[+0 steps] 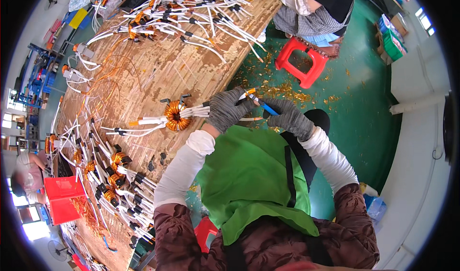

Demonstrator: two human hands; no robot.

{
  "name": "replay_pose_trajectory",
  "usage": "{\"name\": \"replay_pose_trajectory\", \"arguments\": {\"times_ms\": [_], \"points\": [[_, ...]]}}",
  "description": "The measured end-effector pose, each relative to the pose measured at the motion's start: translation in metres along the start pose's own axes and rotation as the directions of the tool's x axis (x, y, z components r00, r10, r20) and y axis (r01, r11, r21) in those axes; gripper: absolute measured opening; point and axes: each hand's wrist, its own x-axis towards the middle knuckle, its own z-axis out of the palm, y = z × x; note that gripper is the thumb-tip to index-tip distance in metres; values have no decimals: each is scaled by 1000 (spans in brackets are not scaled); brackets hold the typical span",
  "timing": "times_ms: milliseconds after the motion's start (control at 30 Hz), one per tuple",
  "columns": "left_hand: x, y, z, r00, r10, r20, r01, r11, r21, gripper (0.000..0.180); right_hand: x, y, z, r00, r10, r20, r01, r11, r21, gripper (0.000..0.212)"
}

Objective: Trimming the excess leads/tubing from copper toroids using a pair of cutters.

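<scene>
A copper-wound ring coil [177, 115] lies near the edge of the wooden table, with white sleeved leads on both sides. My left hand [228, 110], in a grey striped glove, is closed round the bundle of leads [197, 110] on its right side. An orange-yellow lead end [250, 92] pokes out past those fingers. In my right hand [291, 119], gloved the same way, is a slim blue-handled tool [269, 109]; its metal front meets the lead end. Fingers partly hide the tool, so its exact kind is unclear. Another white lead with a copper-coloured tip [251, 119] hangs below.
More coils with white leads [115, 175] crowd the table's near left, and another pile [177, 17] covers its far end. A red bin [63, 200] stands at left. Across the table corner, a person sits by a red stool [302, 62]. Gold-coloured scraps [287, 91] litter the green floor.
</scene>
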Motion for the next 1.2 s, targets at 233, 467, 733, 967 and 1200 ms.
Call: {"name": "replay_pose_trajectory", "arguments": {"times_ms": [233,467,733,967,1200], "points": [[1,-6,7,993,43,110,-45,999,17,45,-10,38,32,978,-104,-179,136,975,175,53],[1,-23,22,997,75,-32,-77,995,-65,48,-6,66,25,813,294,-503,315,503,805,50],[1,1,-60,962,162,-220,-206,958,-198,36,-30,130,23,851,401,-340,77,545,835,43],[-32,-80,-173,933,-326,149,284,926,250,44,-34,203,61,782,591,-201,-217,559,800,37],[10,-82,-142,662,-512,547,-78,679,730,72,-32,218,76,805,565,-180,-226,573,788,34]]}}
